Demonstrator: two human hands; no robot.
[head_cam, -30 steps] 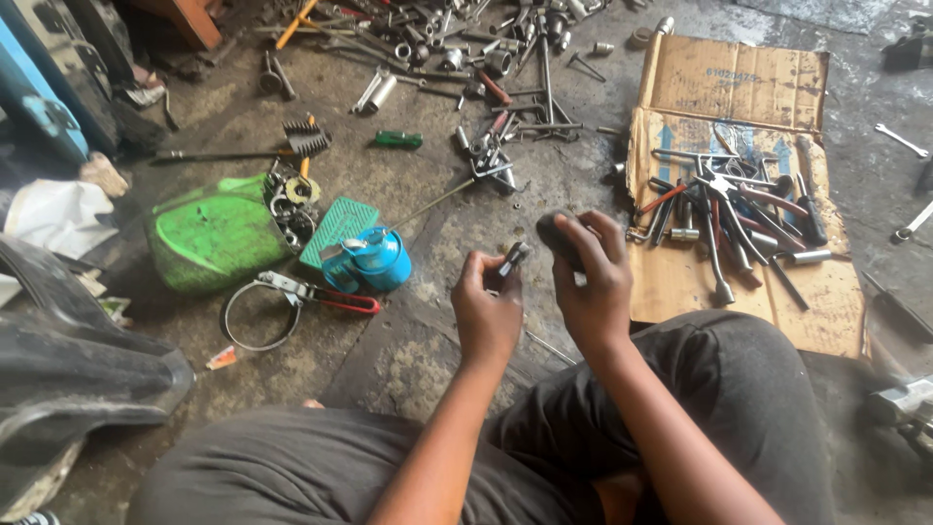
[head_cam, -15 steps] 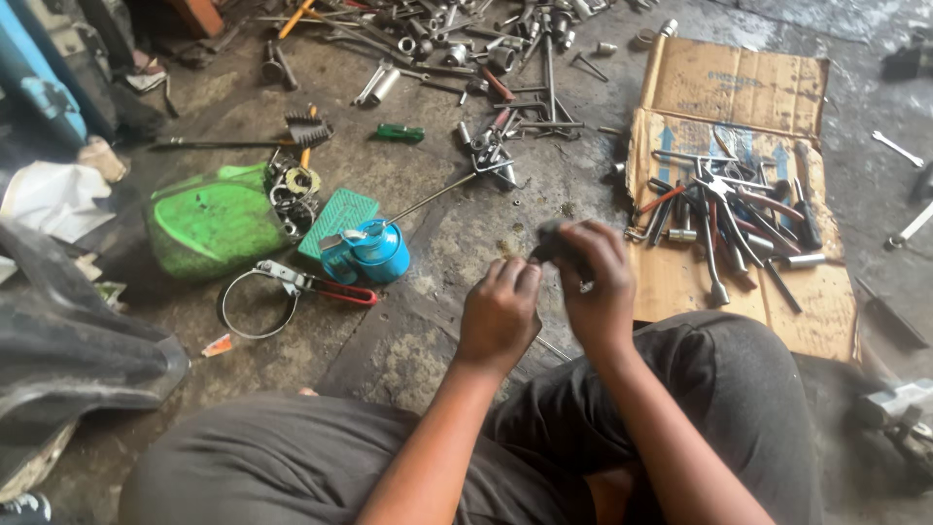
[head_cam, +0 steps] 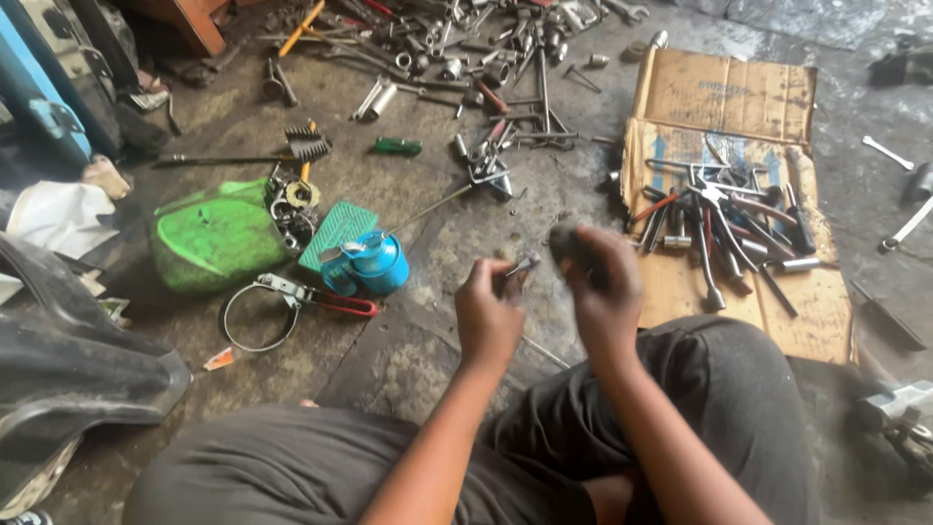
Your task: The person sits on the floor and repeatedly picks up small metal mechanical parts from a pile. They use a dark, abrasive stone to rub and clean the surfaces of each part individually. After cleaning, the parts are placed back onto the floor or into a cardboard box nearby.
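Basically pinching a small metal bolt-like part (head_cam: 521,264) between thumb and fingertips of the left hand (head_cam: 489,313), held up just above the greasy concrete floor (head_cam: 437,350). Right beside it, right hand (head_cam: 604,287) curled shut around a dark grey lump (head_cam: 566,240), rag or rubber piece, can't tell which, blurred and mostly hidden by the fingers. Hands close together but not touching, both hovering in front of knees in dark grey trousers (head_cam: 719,389). Just left of the left hand: blue oil can (head_cam: 374,262) with a long thin spout angling up and to the right, sitting against a green ribbed plastic lid (head_cam: 337,227). Next to that, a red-handled strap wrench (head_cam: 282,301) with its round band lying flat. Further left, a green plastic container (head_cam: 214,238) on its side with rings and bearings (head_cam: 292,199) piled at its edge, wire brush (head_cam: 306,141) behind it. Off to the right, flattened cardboard (head_cam: 729,97) loaded with pliers, screwdrivers and spanners (head_cam: 724,219). Up top, a big scatter of sockets and wrenches (head_cam: 486,49), small green-handled screwdriver (head_cam: 397,147) lying apart from it. Far left, black plastic bodywork (head_cam: 68,360).
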